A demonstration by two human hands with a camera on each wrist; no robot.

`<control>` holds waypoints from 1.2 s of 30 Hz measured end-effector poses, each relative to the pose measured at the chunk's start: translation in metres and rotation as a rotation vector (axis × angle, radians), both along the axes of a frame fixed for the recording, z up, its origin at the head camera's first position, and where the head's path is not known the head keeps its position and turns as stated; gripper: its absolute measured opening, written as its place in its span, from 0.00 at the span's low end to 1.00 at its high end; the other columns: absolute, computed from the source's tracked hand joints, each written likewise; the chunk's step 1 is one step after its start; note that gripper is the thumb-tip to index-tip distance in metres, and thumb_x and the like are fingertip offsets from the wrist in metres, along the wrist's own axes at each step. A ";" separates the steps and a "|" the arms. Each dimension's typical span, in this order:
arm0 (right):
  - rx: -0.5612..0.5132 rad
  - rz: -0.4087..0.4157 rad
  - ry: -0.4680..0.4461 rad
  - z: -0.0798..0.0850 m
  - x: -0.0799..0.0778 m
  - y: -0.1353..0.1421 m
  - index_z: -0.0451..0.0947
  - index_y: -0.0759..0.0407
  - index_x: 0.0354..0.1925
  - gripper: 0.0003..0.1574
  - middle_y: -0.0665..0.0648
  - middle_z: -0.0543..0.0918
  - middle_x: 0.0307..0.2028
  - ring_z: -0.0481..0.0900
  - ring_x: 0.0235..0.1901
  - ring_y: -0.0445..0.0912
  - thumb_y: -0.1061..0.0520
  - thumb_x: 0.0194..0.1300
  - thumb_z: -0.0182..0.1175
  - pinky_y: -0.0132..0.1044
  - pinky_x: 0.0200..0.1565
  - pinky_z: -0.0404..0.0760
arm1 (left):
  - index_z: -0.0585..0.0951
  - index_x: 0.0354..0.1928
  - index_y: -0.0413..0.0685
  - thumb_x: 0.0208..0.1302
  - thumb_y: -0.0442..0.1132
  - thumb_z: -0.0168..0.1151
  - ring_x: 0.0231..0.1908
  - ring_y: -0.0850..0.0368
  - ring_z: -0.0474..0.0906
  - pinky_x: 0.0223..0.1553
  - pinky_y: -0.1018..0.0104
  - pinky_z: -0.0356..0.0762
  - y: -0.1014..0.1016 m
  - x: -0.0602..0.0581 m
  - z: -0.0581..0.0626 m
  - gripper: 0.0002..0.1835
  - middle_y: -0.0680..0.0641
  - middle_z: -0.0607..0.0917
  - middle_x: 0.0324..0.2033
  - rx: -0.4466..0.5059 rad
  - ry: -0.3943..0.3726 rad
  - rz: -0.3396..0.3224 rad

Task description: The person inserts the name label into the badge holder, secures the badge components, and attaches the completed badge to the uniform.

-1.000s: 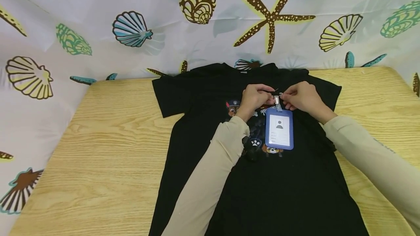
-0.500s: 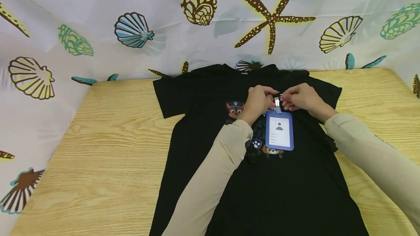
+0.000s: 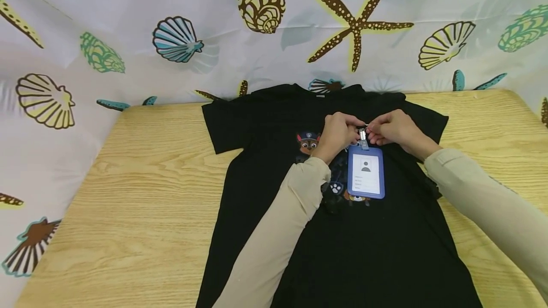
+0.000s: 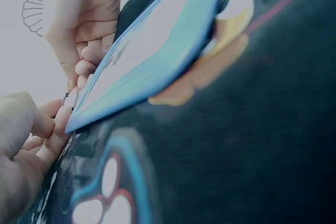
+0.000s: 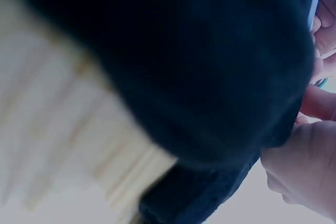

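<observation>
A blue-framed ID badge [image 3: 366, 175] with a white card lies on the printed front of a black T-shirt [image 3: 364, 246]. Its metal clip [image 3: 363, 135] points up toward the collar. My left hand [image 3: 339, 133] pinches the clip area from the left, thumb and forefinger at the top. From the other side my right hand [image 3: 396, 128] pinches the same small metal fitting. In the left wrist view the fingertips of both hands meet at the badge's [image 4: 142, 51] clip end. Fingers hide most of the fitting. The right wrist view shows mainly dark shirt cloth [image 5: 210, 66].
The T-shirt is spread on a light wood table [image 3: 158, 194], collar toward the back. A white curtain [image 3: 222, 4] printed with shells and starfish hangs behind the table and along its left side. Cartoon dog prints [image 3: 308, 144] show beside the left hand.
My left hand has shifted slightly right, closer to the right hand. A thin metal pin stuck out by the left thumb earlier; now the fingertips nearly meet over it. The right hand barely moved.
</observation>
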State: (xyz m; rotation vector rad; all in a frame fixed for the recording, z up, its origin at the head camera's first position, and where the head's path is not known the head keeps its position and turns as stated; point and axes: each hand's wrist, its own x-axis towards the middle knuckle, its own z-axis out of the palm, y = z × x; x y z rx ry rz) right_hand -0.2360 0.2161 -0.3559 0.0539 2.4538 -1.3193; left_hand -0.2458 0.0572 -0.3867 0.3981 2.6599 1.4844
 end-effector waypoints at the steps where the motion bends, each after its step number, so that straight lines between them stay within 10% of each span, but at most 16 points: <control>1: -0.001 -0.002 -0.001 0.000 0.000 0.000 0.75 0.78 0.50 0.17 0.52 0.82 0.24 0.80 0.23 0.37 0.63 0.73 0.50 0.27 0.30 0.82 | 0.88 0.41 0.44 0.61 0.25 0.61 0.19 0.66 0.79 0.21 0.79 0.77 0.000 0.000 0.000 0.12 0.47 0.87 0.30 0.000 0.002 -0.003; 18: 0.024 -0.013 0.025 0.001 0.001 -0.001 0.76 0.77 0.48 0.16 0.50 0.81 0.22 0.79 0.22 0.35 0.63 0.72 0.51 0.26 0.28 0.82 | 0.88 0.41 0.43 0.60 0.25 0.60 0.18 0.67 0.79 0.20 0.79 0.76 0.001 0.000 0.001 0.12 0.48 0.87 0.28 -0.026 -0.001 -0.003; 36: 0.106 0.034 0.056 0.005 0.002 0.017 0.73 0.74 0.45 0.25 0.55 0.78 0.30 0.75 0.27 0.41 0.51 0.77 0.42 0.29 0.31 0.79 | 0.78 0.53 0.36 0.63 0.22 0.55 0.28 0.51 0.86 0.28 0.72 0.83 -0.013 0.002 -0.010 0.17 0.39 0.85 0.33 0.303 -0.081 0.039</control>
